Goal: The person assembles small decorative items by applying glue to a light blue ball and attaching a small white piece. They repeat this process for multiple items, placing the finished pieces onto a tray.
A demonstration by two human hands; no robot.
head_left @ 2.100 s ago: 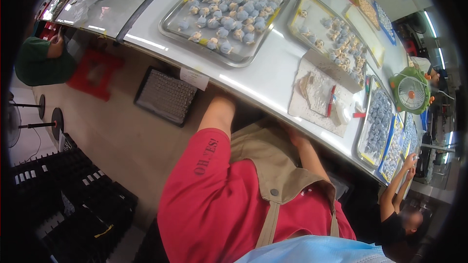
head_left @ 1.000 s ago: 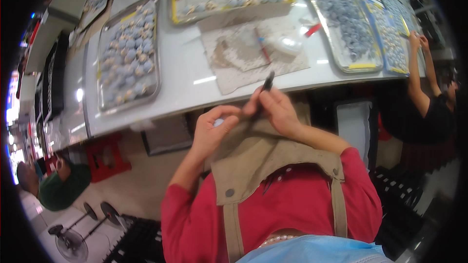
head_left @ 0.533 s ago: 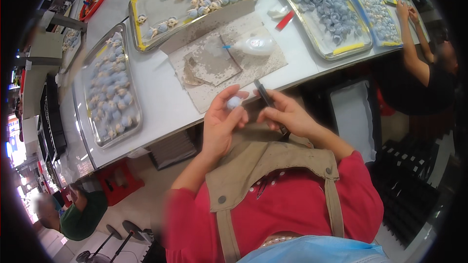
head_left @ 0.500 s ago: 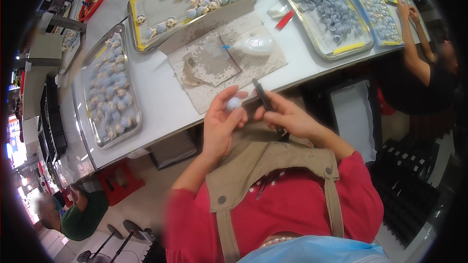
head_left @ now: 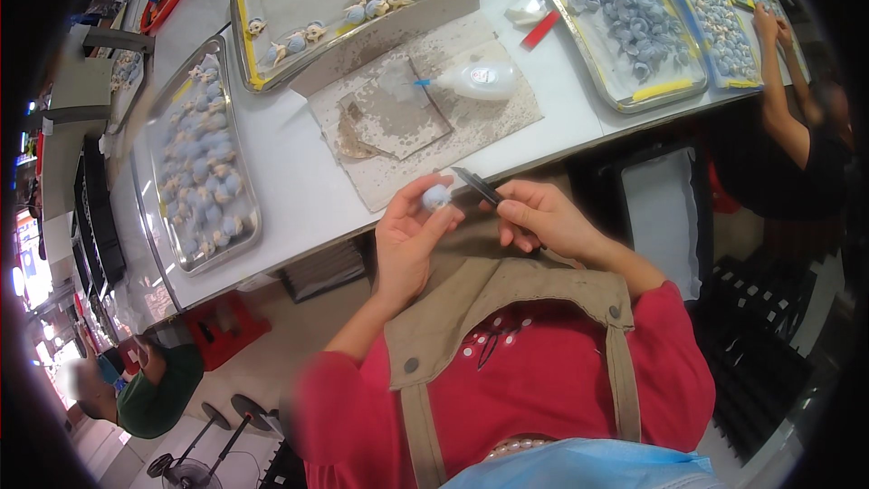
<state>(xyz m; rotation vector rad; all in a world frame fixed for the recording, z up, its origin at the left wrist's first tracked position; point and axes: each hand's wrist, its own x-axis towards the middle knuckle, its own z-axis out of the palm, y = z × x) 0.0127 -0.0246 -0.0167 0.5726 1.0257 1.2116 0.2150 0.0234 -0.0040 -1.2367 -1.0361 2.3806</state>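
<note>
My left hand [head_left: 409, 240] pinches a small pale-blue and cream figurine part [head_left: 436, 197] between thumb and fingers. In my right hand [head_left: 543, 217] is a slim black tool with a slanted tip, which looks like a utility knife [head_left: 478, 187]. Its tip points up and left, just beyond the figurine part and apart from it. Both hands are in front of the table's near edge, above my lap. On the table before them lies a stained cardboard sheet [head_left: 507, 122] with a white squeeze bottle [head_left: 484, 80] on its side, its thin blue tip pointing left.
Trays of blue-and-cream figurine parts stand at the left [head_left: 255, 217] and far middle [head_left: 249, 45]. A tray of blue-grey shell-like pieces [head_left: 625, 23] is at the right. Beside it lies a red strip [head_left: 540, 30]. Co-workers sit at far right [head_left: 769, 163] and lower left [head_left: 158, 398].
The knife has tilted left, and its tip now shows nearer the figurine part. My right hand has shifted slightly right and turned. The figurine part stays pinched in my left hand.
</note>
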